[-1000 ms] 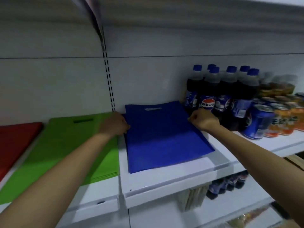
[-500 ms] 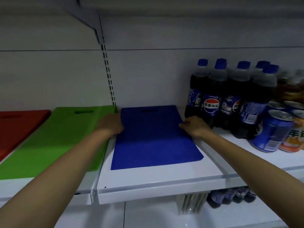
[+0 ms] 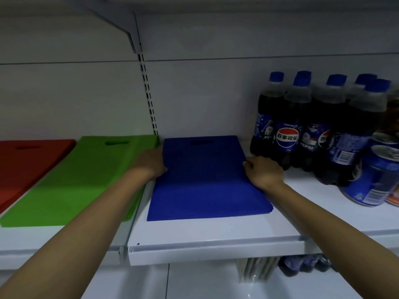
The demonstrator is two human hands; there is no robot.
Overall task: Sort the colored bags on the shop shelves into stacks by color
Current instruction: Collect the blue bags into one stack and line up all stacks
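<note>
White shop shelf (image 3: pixel 216 240), both hands' fingers clenched on blue bag stack (image 3: pixel 207 182) edges

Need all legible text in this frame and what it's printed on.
"百事可乐": label of the second cola bottle from the left.
"PEPSI": label of the third cola bottle, partly blurred.
"百": cut-off label on the fourth cola bottle.
Blue can: print too blurred to read.
Blue bags, green bags, red bags: no text.
</note>
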